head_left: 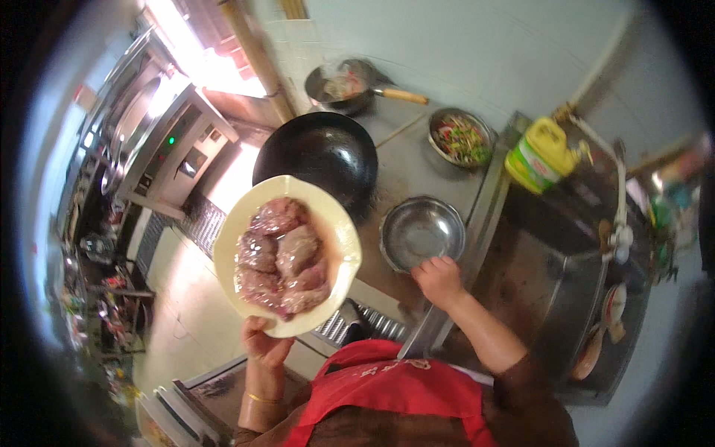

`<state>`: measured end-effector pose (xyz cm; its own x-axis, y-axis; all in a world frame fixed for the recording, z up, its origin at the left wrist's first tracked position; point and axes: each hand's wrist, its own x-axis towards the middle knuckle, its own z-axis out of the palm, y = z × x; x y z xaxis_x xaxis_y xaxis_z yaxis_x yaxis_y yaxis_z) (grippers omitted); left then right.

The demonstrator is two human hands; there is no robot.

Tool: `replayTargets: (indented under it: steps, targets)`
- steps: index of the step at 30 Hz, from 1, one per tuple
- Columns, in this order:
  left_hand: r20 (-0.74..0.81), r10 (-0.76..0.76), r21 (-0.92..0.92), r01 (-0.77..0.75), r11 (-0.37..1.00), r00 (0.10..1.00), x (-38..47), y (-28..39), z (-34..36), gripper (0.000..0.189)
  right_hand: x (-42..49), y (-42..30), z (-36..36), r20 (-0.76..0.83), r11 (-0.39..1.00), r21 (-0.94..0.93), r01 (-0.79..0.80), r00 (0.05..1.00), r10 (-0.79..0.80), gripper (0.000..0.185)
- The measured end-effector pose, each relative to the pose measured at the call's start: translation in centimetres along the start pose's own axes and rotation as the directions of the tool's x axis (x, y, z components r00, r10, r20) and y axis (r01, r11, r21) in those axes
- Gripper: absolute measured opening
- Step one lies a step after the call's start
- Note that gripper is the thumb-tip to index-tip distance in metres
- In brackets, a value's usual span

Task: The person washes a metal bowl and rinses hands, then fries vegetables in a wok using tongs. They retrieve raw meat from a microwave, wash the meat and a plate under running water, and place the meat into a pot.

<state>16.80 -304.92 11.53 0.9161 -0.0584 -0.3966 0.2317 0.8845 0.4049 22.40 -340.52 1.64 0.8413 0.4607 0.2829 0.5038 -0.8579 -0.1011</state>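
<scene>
My left hand (267, 342) grips the near rim of a cream plate (342, 246), thumb on top. Several pieces of raw meat (285, 257) with a wet shine lie on the plate, along with some reddish liquid. At the near rim of a stainless steel bowl (422, 232) my right hand (440, 281) has its fingers curled on the edge. Nothing shows inside that bowl. Behind the plate sits a black wok (321, 153), its near left part hidden by the plate.
Farther back are a wooden-handled pan (346, 92) with food in it and a metal bowl of cut vegetables (459, 137). A yellow oil jug (540, 156) stands by the sink (519, 268) on the right, near a pipe with a tap (620, 237). A brush (591, 352) lies on the sink's edge.
</scene>
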Motion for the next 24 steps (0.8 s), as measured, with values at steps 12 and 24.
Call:
replayTargets:
  steps: [12,24]
  targets:
    - [0.114,-0.173,0.245,0.141,0.959,0.978,6.7,-7.4,2.7,0.062,-3.9,3.8,-4.4,-0.094,0.776,0.42,-0.47,0.828,0.553,0.037]
    - [0.136,-0.094,0.604,-0.008,0.797,0.986,12.4,-11.5,1.3,0.049,-2.6,4.7,-2.4,0.263,0.699,0.418,-0.579,0.814,0.518,0.106]
